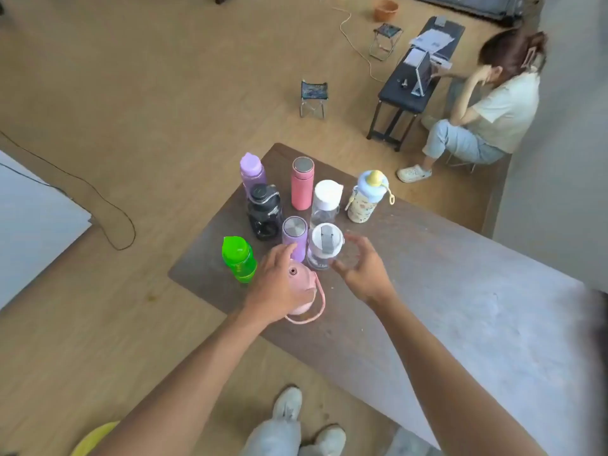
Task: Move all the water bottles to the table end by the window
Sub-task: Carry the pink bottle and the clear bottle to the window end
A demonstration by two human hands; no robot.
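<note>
Head cam: my left hand (pixel 279 284) rests on the pink bottle (pixel 304 291), fingers draped loosely; right hand (pixel 360 268) spread wide beside the clear bottle (pixel 324 246). Bottles clustered at the table (pixel 427 274) end. Next I'd let go, I reckon.

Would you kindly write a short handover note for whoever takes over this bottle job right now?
Left hand: resting on top of the pink bottle, fingers spread, not closed around it.
Right hand: open, beside the clear bottle with the grey-strapped lid; contact cannot be told.
Bottles: nine stand clustered at one end of the table: green, black, purple, coral flask, lilac flask, clear white-capped, patterned kids' bottle, plus the two above.
Done: all visible bottles are grouped together.
Left: no window is in view, so check that this is the right end.
</note>
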